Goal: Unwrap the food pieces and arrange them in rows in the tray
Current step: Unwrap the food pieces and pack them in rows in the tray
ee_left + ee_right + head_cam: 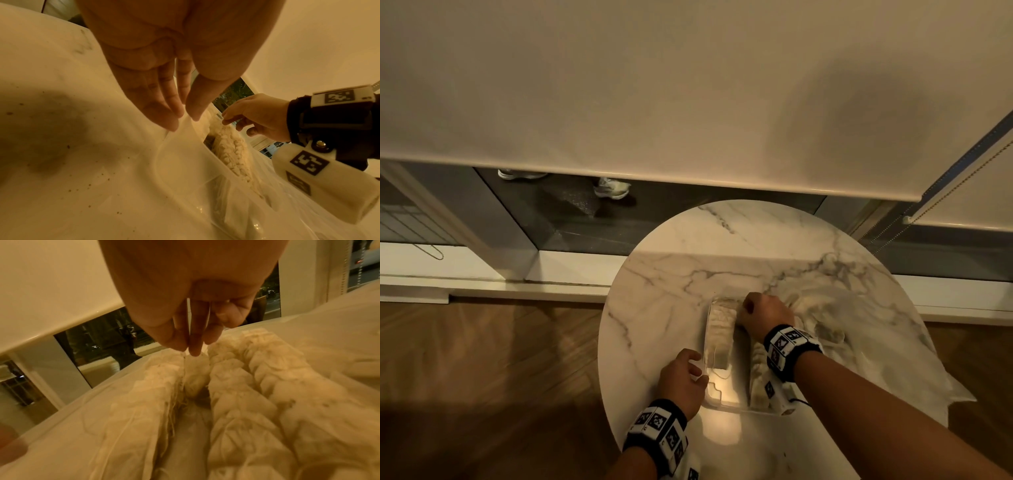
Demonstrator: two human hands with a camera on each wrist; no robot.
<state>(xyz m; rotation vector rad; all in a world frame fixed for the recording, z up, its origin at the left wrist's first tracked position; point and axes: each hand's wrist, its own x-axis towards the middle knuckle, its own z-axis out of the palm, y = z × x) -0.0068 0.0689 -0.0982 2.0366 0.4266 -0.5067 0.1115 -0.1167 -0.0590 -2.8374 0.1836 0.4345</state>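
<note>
The right hand (191, 331) pinches a food piece (195, 369) in the tray (717, 399); it may topple neighbouring rows. The left hand (683, 378), fingers straight, braces the 9 o'clock rim; otherwise the tray may slide.

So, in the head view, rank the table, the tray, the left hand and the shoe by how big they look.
1. Table, largest by far.
2. Tray.
3. Left hand.
4. Shoe, smallest, though it lies far off on the floor, so its look misleads.

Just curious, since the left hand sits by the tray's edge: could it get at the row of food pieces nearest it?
Probably yes: the left hand rests at the tray rim, nothing covering that row of food pieces.
</note>
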